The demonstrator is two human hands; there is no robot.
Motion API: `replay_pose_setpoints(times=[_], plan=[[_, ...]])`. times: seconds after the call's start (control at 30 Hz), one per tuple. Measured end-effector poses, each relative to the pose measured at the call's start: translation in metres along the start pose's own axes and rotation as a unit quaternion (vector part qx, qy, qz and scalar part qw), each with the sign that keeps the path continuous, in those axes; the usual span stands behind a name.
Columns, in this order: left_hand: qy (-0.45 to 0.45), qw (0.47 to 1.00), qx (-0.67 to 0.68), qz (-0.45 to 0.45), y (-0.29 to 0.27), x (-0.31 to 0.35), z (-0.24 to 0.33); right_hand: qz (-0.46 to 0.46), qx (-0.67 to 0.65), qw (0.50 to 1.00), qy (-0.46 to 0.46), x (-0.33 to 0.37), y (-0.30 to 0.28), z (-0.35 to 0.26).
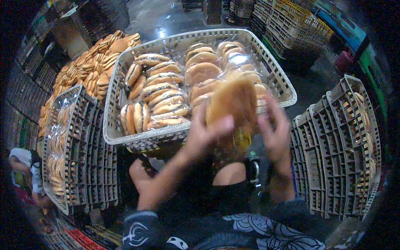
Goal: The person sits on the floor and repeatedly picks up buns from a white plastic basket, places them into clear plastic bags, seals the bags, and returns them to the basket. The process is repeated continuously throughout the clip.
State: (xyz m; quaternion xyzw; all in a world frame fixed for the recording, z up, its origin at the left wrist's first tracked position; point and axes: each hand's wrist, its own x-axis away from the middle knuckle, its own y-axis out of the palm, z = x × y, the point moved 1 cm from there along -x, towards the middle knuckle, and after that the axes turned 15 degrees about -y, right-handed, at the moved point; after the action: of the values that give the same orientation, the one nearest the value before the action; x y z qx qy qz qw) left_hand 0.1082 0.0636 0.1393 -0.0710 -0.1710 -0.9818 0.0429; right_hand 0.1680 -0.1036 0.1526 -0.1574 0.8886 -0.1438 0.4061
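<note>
My left hand (pixel 206 131) grips a round golden-brown bun (pixel 233 100), blurred by motion, at the near right side of a white plastic crate (pixel 200 34). Whether this bun is in a clear bag cannot be made out. Just to its right is my right hand (pixel 275 127), thumb and fingers apart and also smeared, with nothing seen in it. Inside the crate stand rows of filled buns (pixel 168 93) in clear plastic bags, packed on edge, with dark filling between the halves. A yellow patch (pixel 241 141) shows below the held bun; what it is cannot be told.
A large heap of loose buns (pixel 87 68) lies at the far left. Stacked crates (pixel 89 154) with bagged buns flank me at left, and another stack (pixel 333 154) at right. More crates (pixel 283 25) stand at the back right. Another person (pixel 25 166) is partly visible at far left.
</note>
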Motion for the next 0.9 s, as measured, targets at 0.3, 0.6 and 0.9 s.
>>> replay_pose_setpoints(times=[0.3,0.6,0.9], plan=[[-0.160,0.983,-0.055,-0.072,-0.009,0.139,-0.151,-0.009,-0.049,0.989,0.139,0.145,0.015,-0.014],[-0.157,0.976,0.005,-0.148,-0.034,0.132,-0.106,-0.094,-0.631,0.678,0.366,0.154,0.041,-0.008],[0.010,0.995,0.042,0.085,-0.017,0.140,-0.130,-0.066,-0.345,0.930,0.107,0.140,0.064,-0.031]])
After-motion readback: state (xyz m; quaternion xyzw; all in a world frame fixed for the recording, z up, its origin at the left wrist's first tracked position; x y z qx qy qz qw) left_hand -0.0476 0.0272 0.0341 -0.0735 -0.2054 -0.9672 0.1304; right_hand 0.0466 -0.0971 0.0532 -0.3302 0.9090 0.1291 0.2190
